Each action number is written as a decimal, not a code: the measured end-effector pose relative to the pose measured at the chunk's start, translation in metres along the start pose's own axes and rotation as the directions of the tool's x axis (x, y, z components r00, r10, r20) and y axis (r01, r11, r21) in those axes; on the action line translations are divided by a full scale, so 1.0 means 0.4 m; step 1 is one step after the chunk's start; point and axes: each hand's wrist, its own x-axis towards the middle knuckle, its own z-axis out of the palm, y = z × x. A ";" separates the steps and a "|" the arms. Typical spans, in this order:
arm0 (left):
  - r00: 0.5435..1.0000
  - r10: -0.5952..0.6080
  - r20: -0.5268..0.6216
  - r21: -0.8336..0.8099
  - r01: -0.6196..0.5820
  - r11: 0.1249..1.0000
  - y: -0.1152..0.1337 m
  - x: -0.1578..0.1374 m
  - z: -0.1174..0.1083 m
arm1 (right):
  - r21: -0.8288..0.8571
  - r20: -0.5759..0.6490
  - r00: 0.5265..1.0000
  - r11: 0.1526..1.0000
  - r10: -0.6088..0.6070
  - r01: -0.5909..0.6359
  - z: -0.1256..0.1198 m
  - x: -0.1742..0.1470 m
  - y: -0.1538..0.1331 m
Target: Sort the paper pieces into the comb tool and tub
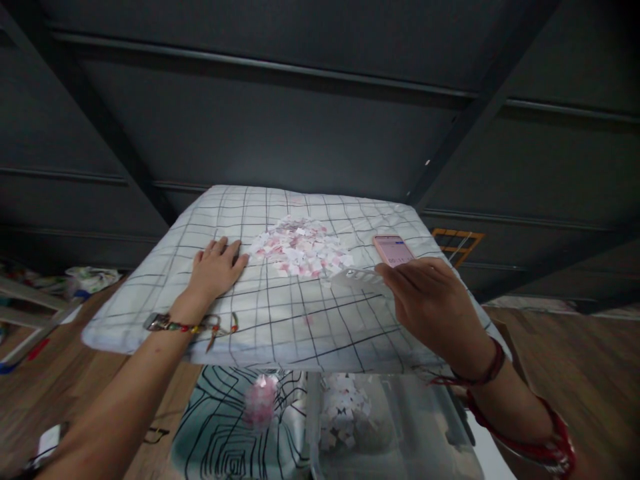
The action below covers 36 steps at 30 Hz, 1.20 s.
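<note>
A low heap of small white and pink paper scraps [300,248] lies on a table covered with a white checked cloth [295,337]. My left hand [215,270] rests flat on the cloth at the heap's left edge, fingers spread and holding nothing. To the right, my right hand [435,303] is closed around a flat, pale piece with holes along it [361,279]; its exact kind is unclear. The tip of that piece reaches the heap's near right edge. Just beyond my right hand lies a phone [393,249] with a lit screen, partly hidden by the fingers.
Below the table's front edge stands a clear plastic bin [314,433] with white scraps inside. Beside it, a teal and white patterned surface [210,427] bears a pink clump [261,400]. A dark panelled wall [280,133] rises behind the table. A pale frame [35,320] stands left.
</note>
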 end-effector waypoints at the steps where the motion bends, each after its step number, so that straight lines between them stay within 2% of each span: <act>1: 1.000 -0.004 0.010 -0.002 0.004 1.000 0.001 0.000 -0.002 | 0.000 -0.002 1.000 1.000 -0.003 0.003 -0.001 0.000 0.001; 12: 1.000 0.005 -0.016 -0.024 -0.005 1.000 -0.006 0.004 0.006 | 0.029 0.015 1.000 0.999 -0.014 0.013 -0.016 -0.004 -0.012; 20: 0.999 -0.018 0.033 0.027 0.017 0.999 0.010 -0.001 -0.012 | 0.000 0.031 0.999 0.999 -0.037 0.037 -0.026 0.002 0.000; 36: 1.000 -0.015 0.017 0.032 0.014 0.999 0.006 0.001 -0.003 | -0.011 -0.014 0.998 0.998 -0.058 0.058 -0.001 0.022 -0.007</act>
